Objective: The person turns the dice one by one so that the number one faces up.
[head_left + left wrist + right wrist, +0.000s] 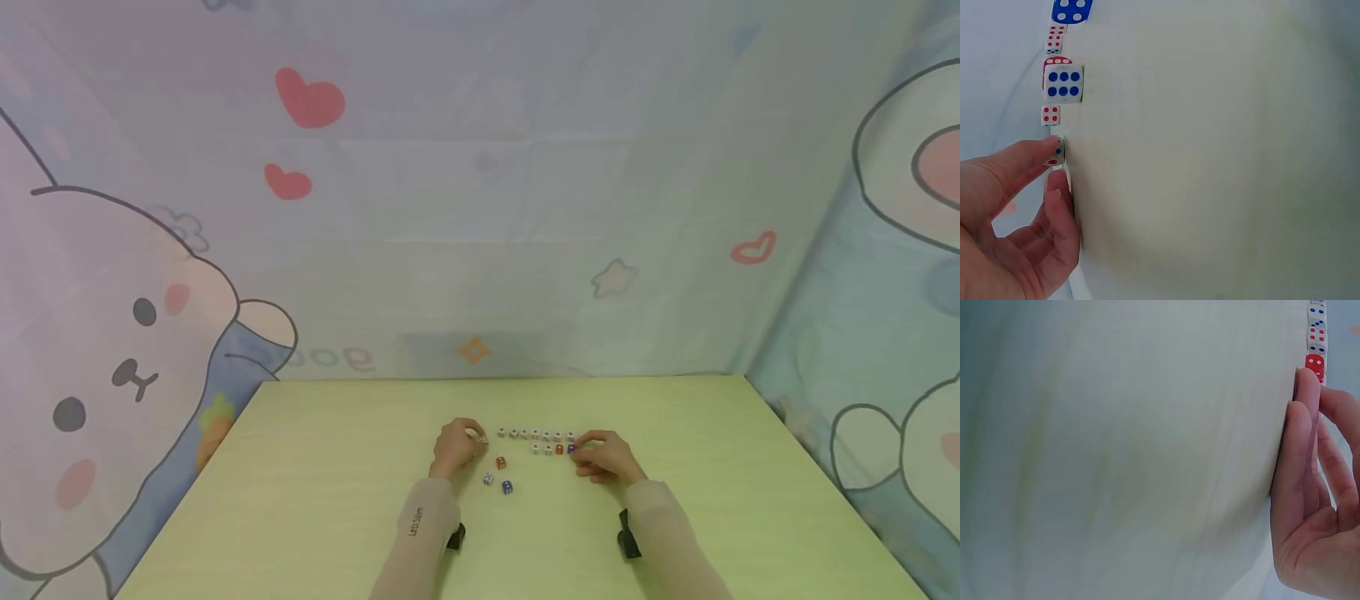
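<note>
My left hand (456, 446) is at the left end of the dice, its thumb and a finger pinching a white die (1059, 151) on the table. My right hand (609, 457) is at the right end of the nearer row, its fingertips around a blue die (572, 448). That blue die is hidden behind the fingers in the right wrist view. Directly left of it sits a red die (559, 449), followed by two white dice (542, 450). Behind them runs a longer row of several white dice (535, 434).
Between the hands, closer to the body, lie a loose red die (501, 462), a white die with blue pips (488, 479) and a blue die (507, 487). The pale yellow table (337, 467) meets a printed cloth backdrop (465, 250) at its far edge.
</note>
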The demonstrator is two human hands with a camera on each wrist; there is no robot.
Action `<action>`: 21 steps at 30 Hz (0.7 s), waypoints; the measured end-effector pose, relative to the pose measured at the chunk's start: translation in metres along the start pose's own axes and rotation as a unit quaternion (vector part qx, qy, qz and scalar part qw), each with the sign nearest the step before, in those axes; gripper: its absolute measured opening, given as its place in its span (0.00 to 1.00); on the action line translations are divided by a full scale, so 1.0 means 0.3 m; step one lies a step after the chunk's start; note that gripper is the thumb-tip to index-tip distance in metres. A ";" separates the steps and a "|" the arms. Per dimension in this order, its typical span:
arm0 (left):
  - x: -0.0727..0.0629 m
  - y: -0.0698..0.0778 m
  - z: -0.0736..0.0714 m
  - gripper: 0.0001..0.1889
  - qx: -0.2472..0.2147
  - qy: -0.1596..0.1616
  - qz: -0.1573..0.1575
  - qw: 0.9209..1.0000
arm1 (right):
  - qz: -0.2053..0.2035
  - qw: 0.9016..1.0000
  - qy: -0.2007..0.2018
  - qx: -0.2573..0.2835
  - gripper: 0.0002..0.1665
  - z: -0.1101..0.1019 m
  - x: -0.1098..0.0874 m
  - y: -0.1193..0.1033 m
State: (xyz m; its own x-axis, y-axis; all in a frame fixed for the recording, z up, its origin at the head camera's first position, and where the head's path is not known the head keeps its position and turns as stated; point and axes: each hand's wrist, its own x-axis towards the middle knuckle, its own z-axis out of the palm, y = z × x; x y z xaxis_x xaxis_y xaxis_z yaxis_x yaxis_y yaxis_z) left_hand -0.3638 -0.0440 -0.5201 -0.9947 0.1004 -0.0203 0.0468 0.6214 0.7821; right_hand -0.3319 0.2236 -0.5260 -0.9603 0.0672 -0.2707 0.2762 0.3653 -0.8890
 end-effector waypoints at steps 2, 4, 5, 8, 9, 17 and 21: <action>-0.002 0.002 -0.001 0.08 -0.003 0.000 -0.002 1.000 | -0.001 1.000 -0.001 -0.002 0.17 0.001 0.000 0.000; -0.004 0.003 -0.004 0.07 -0.006 0.003 0.003 1.000 | 0.000 1.000 -0.001 -0.004 0.17 0.002 -0.002 -0.002; -0.005 0.005 -0.005 0.07 -0.007 0.004 0.007 1.000 | 0.000 1.000 -0.001 -0.004 0.17 0.002 -0.003 -0.004; -0.008 0.011 -0.013 0.06 -0.011 0.007 0.015 1.000 | 0.002 1.000 -0.002 -0.001 0.17 0.002 -0.004 -0.010; -0.009 0.013 -0.015 0.06 -0.012 0.007 0.017 1.000 | 0.003 1.000 -0.002 0.000 0.17 0.002 -0.004 -0.011; -0.010 0.012 -0.033 0.06 0.008 -0.015 0.010 1.000 | 0.003 1.000 -0.005 -0.004 0.17 -0.002 -0.003 -0.008; -0.008 0.008 -0.038 0.08 0.015 -0.037 0.013 0.999 | 0.003 1.000 -0.004 -0.004 0.17 -0.003 -0.003 -0.006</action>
State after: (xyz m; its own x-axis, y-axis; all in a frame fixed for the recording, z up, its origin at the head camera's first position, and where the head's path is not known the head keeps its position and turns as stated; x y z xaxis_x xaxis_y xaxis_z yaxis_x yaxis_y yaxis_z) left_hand -0.3624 -0.0516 -0.5111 -0.9837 0.1736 -0.0470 0.0766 0.6406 0.7640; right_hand -0.3316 0.2236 -0.5236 -0.9581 0.0623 -0.2794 0.2821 0.3716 -0.8845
